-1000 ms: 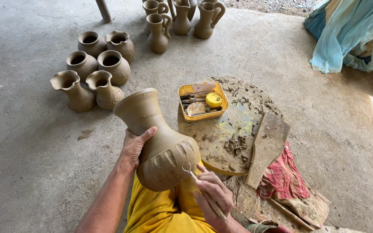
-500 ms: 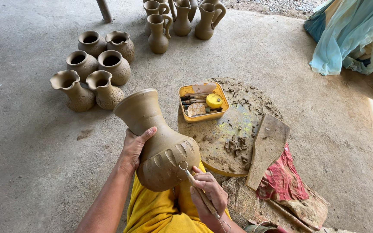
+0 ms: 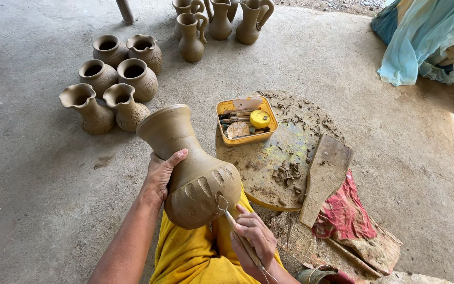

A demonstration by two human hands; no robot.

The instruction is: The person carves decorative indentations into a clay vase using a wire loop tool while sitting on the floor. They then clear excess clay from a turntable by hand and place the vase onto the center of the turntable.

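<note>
Compared with half a second before, the right hand (image 3: pixel 255 237) sits a little lower beside the clay vase (image 3: pixel 193 168), and the loop-tipped carving tool (image 3: pixel 232 221) now touches the lower belly at the end of the row of carved leaf shapes; the vase itself has barely shifted. The vase lies tilted over the person's lap, mouth pointing up and to the left, above the yellow garment (image 3: pixel 195 257). The left hand (image 3: pixel 160 176) is wrapped around its neck, thumb pressed across the shoulder and fingers hidden behind. The right hand pinches the tool's thin handle between closed fingers, the wire loop resting on the clay.

On the round, clay-smeared work board (image 3: pixel 285 152) stands a rectangular yellow tray (image 3: pixel 246 120), near the vase's shoulder. It holds several thin sticks, a small round yellow container and a pale scrap; any label is too small to tell. A flat wooden paddle (image 3: pixel 326 176) lies on the board's right edge, partly over a red cloth (image 3: pixel 345 215).

On the concrete floor, 6 squat unfired pots (image 3: pixel 114 79) are grouped to the left, and 4 handled jugs (image 3: pixel 219 21) stand at the top. A light blue cloth (image 3: pixel 429 39) is heaped at the upper right.
</note>
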